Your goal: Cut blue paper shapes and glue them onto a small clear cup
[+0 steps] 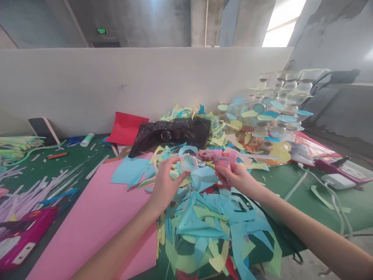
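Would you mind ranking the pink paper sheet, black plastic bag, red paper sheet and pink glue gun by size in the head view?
Pink paper sheet, largest, though nearest the camera. Then black plastic bag and red paper sheet: unsure, since the bag hides part of the sheet. Smallest: pink glue gun.

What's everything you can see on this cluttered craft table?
pink paper sheet: one, pink, front left
blue paper sheet: one, pale blue, beyond the pink sheet
red paper sheet: one, red, by the wall
black plastic bag: one, black, back centre
paper scraps: many, mostly blue and green, heaped centre
transparent discs: many, colourless, piled back right
magenta device: one, magenta, front left
power adapter: one, white, right
green table mat: one, green, under everything
transparent plastic ring: one, colourless, in left hand
hot glue gun: one, pink, in right hand
left hand: one, holding ring
right hand: one, holding gun
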`<state>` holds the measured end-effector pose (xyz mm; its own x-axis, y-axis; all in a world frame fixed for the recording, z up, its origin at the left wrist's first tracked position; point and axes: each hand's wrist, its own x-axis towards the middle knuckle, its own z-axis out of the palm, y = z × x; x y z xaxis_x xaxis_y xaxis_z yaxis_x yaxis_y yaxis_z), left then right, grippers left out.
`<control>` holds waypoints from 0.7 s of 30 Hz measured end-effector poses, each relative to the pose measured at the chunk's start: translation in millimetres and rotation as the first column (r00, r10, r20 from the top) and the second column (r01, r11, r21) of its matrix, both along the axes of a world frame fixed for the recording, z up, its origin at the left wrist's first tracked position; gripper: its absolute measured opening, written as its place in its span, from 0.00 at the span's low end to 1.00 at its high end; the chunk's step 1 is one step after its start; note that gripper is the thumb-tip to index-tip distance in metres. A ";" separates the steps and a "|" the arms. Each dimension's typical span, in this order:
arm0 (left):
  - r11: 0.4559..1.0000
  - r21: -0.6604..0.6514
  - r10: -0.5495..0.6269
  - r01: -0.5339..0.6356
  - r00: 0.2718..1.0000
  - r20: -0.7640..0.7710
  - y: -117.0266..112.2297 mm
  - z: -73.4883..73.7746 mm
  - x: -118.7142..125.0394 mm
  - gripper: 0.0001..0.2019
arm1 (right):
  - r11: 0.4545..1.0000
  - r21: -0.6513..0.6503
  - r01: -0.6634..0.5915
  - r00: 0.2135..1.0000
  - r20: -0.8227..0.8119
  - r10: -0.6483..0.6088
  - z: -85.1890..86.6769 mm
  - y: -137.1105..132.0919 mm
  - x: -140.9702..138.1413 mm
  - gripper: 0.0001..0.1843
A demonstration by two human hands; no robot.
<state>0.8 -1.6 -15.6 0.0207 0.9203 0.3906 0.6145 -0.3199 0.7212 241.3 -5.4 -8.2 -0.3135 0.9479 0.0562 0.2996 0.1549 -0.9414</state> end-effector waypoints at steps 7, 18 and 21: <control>1.000 -0.010 0.002 -0.002 1.000 0.009 0.9 -1.0 0.5 0.18 | 1.000 -0.004 0.008 1.000 0.003 -0.008 -3.1 1.9 1.9 0.33; 0.999 0.047 0.024 -0.024 1.000 0.003 3.2 1.3 -3.1 0.18 | 0.998 -0.056 0.039 0.996 -0.075 -0.043 3.6 -2.5 -0.9 0.29; 0.998 0.057 0.034 -0.034 0.999 0.001 5.3 -0.7 -5.2 0.19 | 0.998 -0.069 -0.004 0.997 -0.077 -0.002 5.3 -5.5 -1.1 0.28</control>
<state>-4.4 3.7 -16.3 -0.0102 0.8968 0.4424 0.6252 -0.3395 0.7027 240.2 -10.9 -3.0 -0.3117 0.9501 0.0148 0.2259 0.0892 -0.9701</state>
